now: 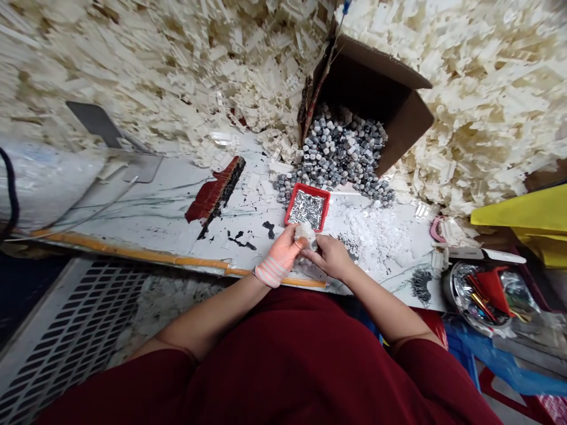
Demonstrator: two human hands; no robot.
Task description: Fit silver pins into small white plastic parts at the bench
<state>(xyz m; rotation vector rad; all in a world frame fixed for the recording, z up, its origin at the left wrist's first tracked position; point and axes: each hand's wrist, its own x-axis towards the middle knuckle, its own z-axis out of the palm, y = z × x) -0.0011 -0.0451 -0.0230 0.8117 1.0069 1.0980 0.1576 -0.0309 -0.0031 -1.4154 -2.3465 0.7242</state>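
Two hands are held close together at the centre of the frame, and one small white plastic piece (305, 234) is pinched between them in a narrow grip. The left hand (279, 255) is covered by a pink-and-white striped knit glove, and its fingertips are closed on the piece. The right hand (330, 257) is bare, with its fingers brought in against the other side of the piece; the part of the piece inside the grip is hidden. The piece is kept low, just below a shallow red tray (310, 189) of slim silver metal pins (306, 210), so that little reach is needed between the two.

Above the tray, faceted grey parts (339, 150) are spilled from a brown cardboard box (376, 62). Rough heaps of white plastic pieces (487, 77) are banked at upper right and upper left. The white tabletop (168, 212) is smooth and streaked with black stains. A foil-lined bowl (460, 289) is seen at right, and dark red sleeves (425, 369) cover both upper arms.
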